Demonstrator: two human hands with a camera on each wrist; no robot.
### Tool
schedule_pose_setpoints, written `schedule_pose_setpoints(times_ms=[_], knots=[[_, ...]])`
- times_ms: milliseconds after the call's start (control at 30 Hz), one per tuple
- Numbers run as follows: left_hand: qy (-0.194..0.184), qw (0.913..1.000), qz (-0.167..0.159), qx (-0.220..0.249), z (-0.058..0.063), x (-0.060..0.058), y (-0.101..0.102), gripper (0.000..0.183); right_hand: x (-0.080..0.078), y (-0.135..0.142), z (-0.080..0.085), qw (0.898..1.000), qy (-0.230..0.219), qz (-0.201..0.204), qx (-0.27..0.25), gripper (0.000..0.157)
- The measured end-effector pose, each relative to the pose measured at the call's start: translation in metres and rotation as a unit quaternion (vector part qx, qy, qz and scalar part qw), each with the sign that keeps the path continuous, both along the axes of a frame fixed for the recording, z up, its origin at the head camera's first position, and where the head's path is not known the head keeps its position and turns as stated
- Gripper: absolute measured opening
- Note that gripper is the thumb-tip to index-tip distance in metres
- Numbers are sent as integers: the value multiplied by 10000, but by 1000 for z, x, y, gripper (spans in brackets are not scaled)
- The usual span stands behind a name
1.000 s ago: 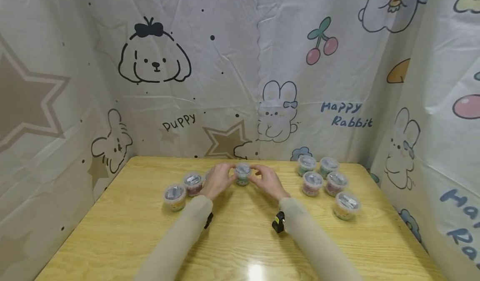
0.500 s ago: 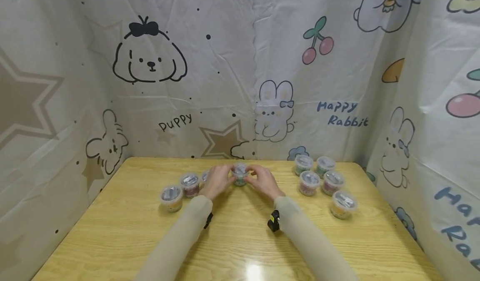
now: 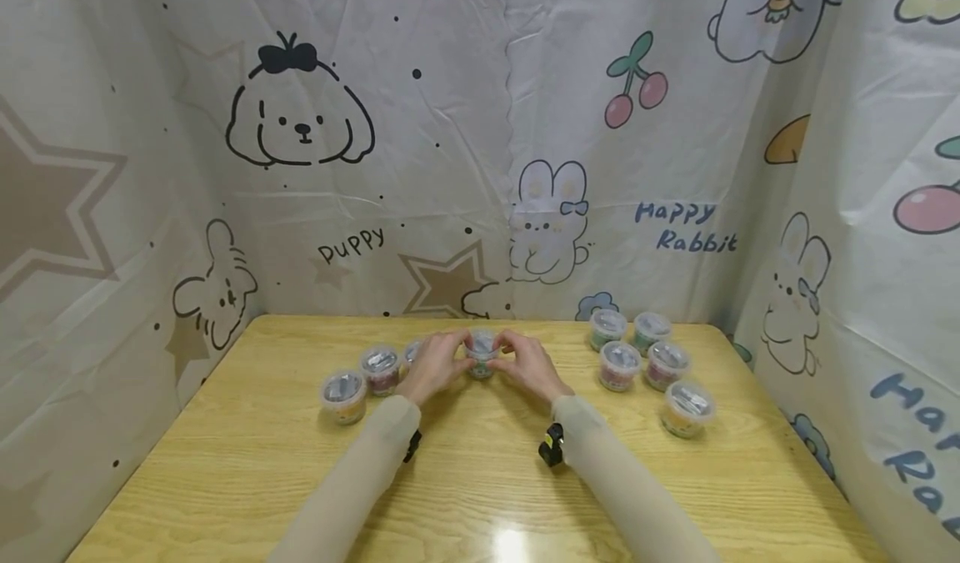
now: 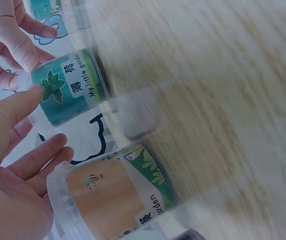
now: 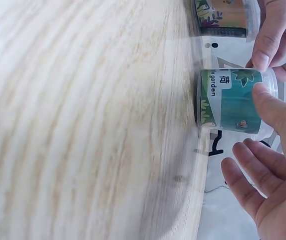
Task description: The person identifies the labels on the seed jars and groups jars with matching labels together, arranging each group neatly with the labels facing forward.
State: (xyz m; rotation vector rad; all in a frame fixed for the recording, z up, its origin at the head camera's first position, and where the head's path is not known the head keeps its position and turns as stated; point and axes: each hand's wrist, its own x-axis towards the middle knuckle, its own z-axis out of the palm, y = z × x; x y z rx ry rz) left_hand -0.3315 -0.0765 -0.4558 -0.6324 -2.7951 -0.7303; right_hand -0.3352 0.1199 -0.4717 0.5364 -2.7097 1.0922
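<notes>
A small clear plastic tub with a teal label and a mint-leaf picture stands upright near the back of the table. My left hand pinches its lid end from the left, thumb on the near side. From the right, my right hand holds the same end, its thumb pressed near the lid; its lower fingers spread away from the tub. Close beside my left hand in the left wrist view is a tub with an orange label; in the head view that hand partly hides another tub.
Left of the hands stand a purplish tub and an orange one. On the right are two green tubs at the back, two purplish tubs before them, and an orange tub nearest. A printed curtain hangs behind the wooden table.
The head view has turned slightly. Both hands stay at the teal-labelled tub, with only small shifts of the fingers. The other tubs keep their places.
</notes>
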Motion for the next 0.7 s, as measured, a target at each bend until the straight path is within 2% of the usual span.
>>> schedule_pose_setpoints(times_ms=[233, 700], knots=[[-65, 9997, -71, 224, 0, 2, -2, 21, 4, 3, 3, 9994, -89, 160, -304, 22], [-83, 9940, -119, 1084, 6, 11, -4, 29, 10, 10, 11, 9980, -132, 87, -605, 27]])
